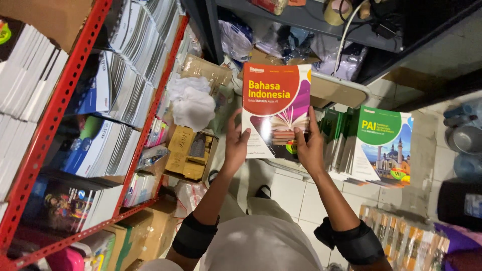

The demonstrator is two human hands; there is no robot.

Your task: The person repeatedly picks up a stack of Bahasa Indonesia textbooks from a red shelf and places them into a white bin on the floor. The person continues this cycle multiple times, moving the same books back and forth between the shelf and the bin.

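Note:
I hold a glossy textbook [275,108] with an orange, white and purple cover in front of me, cover facing up. My left hand [235,145] grips its left lower edge, thumb on the cover. My right hand [310,145] grips its right lower edge, fingers up along the side. Both wrists wear black bands. Just right of the book, a stack of textbooks [384,145] with a green and blue cover rests on a low surface, beside several green spines [334,131].
A red metal rack [65,80] on the left is packed with stacked books. Cardboard boxes [188,153] and a white crumpled bag [193,108] sit below it. A dark shelf [311,17] with cables is ahead. Wrapped book bundles [401,236] lie on the tiled floor at right.

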